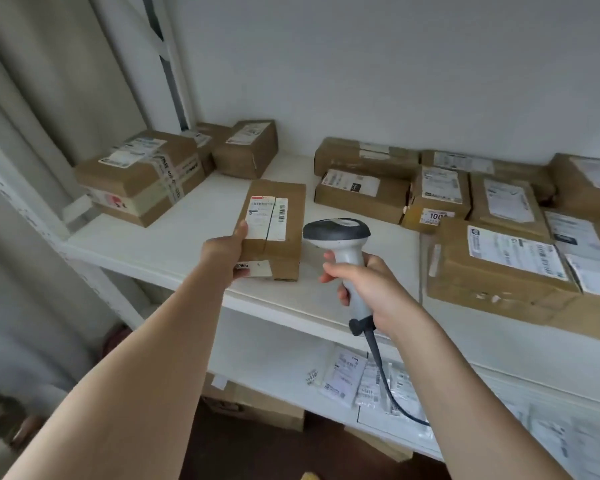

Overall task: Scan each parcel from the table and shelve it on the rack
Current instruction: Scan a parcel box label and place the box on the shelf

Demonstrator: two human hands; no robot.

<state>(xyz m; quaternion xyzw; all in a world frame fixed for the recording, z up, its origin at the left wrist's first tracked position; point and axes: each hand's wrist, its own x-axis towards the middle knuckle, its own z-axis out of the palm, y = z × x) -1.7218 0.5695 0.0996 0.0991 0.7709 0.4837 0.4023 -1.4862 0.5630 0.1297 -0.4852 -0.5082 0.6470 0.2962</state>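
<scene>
A narrow brown cardboard parcel [282, 223] with a white shipping label lies on the white rack shelf [174, 244], near its front edge. My left hand [226, 252] grips its near left corner, thumb on top beside the label, fingers under a small white tag. My right hand [371, 287] holds the grey handheld scanner [340, 237] by its handle, just right of the parcel. The scanner's dark head points towards the shelf, and its cable hangs down.
Several taped brown parcels fill the shelf: a large box [142, 176] at the left, smaller boxes [246, 148] behind, and a crowded group [492, 216] at the right. A lower shelf holds white plastic mailers [354, 379]. Curtains hang at the left.
</scene>
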